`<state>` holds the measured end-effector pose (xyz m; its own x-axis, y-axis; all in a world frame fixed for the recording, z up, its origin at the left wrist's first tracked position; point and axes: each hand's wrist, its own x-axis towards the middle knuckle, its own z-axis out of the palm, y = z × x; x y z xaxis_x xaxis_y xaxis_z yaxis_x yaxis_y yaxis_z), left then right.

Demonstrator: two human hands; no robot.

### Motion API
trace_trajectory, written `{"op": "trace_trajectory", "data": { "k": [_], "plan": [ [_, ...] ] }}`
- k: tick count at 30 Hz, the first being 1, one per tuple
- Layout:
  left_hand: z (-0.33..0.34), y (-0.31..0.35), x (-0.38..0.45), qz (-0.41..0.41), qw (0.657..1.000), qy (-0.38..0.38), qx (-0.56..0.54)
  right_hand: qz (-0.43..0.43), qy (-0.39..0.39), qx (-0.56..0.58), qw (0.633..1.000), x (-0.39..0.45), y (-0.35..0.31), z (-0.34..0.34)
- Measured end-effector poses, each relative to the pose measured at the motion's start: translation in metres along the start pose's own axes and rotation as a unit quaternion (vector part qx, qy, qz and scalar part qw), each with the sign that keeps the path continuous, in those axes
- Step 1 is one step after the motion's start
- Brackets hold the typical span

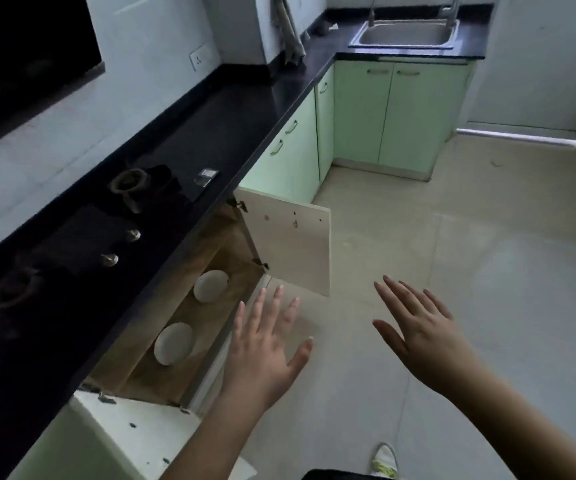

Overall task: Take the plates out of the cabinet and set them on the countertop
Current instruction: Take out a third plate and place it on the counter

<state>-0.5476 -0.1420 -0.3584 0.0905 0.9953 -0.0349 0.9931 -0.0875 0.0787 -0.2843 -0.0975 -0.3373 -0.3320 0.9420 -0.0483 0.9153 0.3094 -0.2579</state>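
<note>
Inside the open cabinet [189, 271] lie two plates [174, 343]; both hands' fingers [262, 313] spread, empty.

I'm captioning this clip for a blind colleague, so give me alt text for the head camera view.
Two open, empty hands, left hand and right hand, reach toward an open cabinet under a black countertop, where two white plates lie on the shelf. Both cabinet doors stand open; a sink sits at the far corner.

A steel sink [405, 33] sits beyond a gas stove [82, 237].
</note>
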Motion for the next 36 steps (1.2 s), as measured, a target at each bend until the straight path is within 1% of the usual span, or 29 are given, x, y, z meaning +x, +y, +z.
{"op": "trace_trajectory", "data": {
  "k": [2, 4, 5, 9, 16, 21, 24, 29, 36],
  "plan": [
    [0.002, 0.001, 0.0, -0.052, 0.999, 0.001, -0.013, -0.049, -0.028, -0.004, 0.998, 0.026, 0.012, -0.001],
    [0.001, -0.006, -0.007, -0.069, 0.998, -0.003, -0.014, -0.072, -0.033, -0.004, 0.997, 0.038, 0.007, -0.001],
    [0.0, -0.01, -0.012, -0.098, 0.995, -0.009, -0.011, -0.098, -0.045, 0.002, 0.994, 0.048, 0.002, 0.001],
    [-0.005, -0.026, -0.031, -0.206, 0.978, -0.007, -0.013, -0.194, -0.074, -0.003, 0.978, 0.084, -0.035, 0.009],
    [0.003, -0.073, -0.063, -0.321, 0.946, 0.023, -0.039, -0.337, -0.095, -0.047, 0.935, 0.14, -0.119, 0.024],
    [0.011, -0.105, -0.068, -0.36, 0.928, 0.045, -0.081, -0.399, -0.099, -0.067, 0.909, 0.17, -0.18, 0.032],
    [0.007, -0.123, -0.067, -0.373, 0.922, 0.06, -0.087, -0.431, -0.105, -0.072, 0.894, 0.181, -0.206, 0.038],
    [0.005, -0.148, -0.08, -0.393, 0.913, 0.064, -0.088, -0.461, -0.118, -0.06, 0.877, 0.196, -0.225, 0.05],
    [0.005, -0.152, -0.088, -0.435, 0.893, 0.082, -0.083, -0.514, -0.155, -0.04, 0.843, 0.232, -0.256, 0.064]
  ]
}}
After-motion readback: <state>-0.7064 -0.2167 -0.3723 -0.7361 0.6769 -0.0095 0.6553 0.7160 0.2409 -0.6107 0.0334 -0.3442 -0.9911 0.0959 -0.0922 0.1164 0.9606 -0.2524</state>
